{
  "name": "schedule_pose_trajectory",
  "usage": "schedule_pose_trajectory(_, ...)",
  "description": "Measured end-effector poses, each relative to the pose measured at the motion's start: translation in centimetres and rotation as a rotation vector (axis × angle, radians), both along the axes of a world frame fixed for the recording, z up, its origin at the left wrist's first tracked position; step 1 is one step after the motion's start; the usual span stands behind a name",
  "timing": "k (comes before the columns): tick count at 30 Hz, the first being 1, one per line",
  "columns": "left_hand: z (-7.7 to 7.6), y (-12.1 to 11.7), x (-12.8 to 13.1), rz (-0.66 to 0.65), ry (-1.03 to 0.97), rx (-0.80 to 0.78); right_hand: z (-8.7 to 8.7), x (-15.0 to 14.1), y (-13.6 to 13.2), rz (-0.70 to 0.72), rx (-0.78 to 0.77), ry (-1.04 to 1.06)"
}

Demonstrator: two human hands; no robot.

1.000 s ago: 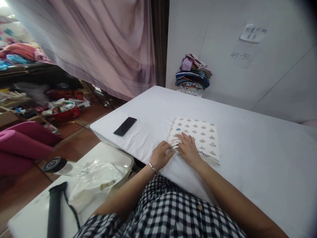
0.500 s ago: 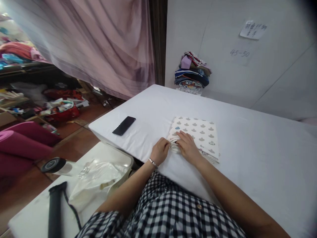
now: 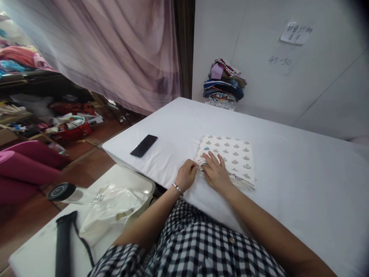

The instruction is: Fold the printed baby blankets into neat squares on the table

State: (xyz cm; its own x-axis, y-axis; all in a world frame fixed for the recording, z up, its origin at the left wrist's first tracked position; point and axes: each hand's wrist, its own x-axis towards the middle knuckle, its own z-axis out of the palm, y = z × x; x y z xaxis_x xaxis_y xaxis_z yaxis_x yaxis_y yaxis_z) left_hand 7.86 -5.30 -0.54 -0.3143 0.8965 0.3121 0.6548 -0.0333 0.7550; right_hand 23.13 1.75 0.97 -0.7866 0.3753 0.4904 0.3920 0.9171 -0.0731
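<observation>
A folded cream cloth (image 3: 235,157) printed with small grey shapes lies on the white-covered table (image 3: 288,173) in front of me. My left hand (image 3: 187,175), with a bracelet at the wrist, curls its fingers round the cloth's near left corner, pinching the folded layers. My right hand (image 3: 215,173) lies flat on the cloth beside it, fingers spread and pressing down near the same corner.
A black phone (image 3: 143,146) lies on the table to the left. A stack of folded clothes (image 3: 223,85) stands against the far wall. At lower left a white side surface holds a plastic bag (image 3: 112,209), a black tube (image 3: 63,242) and a round black-topped item (image 3: 61,191). Clutter covers the floor at left.
My left hand has closed more tightly on the cloth's corner layers. My right hand has shifted slightly along the cloth edge. The cloth stays in place.
</observation>
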Motion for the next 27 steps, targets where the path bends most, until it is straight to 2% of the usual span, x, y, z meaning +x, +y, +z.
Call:
schedule_pose_trajectory(6, 0.3, -0.1, 0.1, -0.011, -0.01, -0.005, 0.0, -0.6, 0.1, -0.052, -0.094, -0.002)
schedule_pose_trajectory(12, 0.1, -0.1, 0.0, -0.009, -0.022, 0.006, -0.3, -1.4, 0.5, -0.077, 0.001, -0.075)
schedule_pose_trajectory(20, -0.5, -0.1, 0.0, -0.011, -0.034, 0.002, -0.1, -1.7, 0.7, -0.011, 0.043, -0.116)
schedule_pose_trajectory(24, -0.8, 0.4, -0.6, 0.033, -0.126, 0.005, -0.6, -1.7, 0.8, 0.004, 0.063, -0.079)
schedule_pose_trajectory(26, -0.8, 1.4, -1.5, 0.09, -0.204, -0.051, -0.8, -1.6, 0.8, 0.012, 0.062, -0.061)
schedule_pose_trajectory(27, -0.7, 2.2, -1.9, 0.1, -0.23, -0.128, -1.0, -1.5, 0.8, 0.015, 0.063, -0.053)
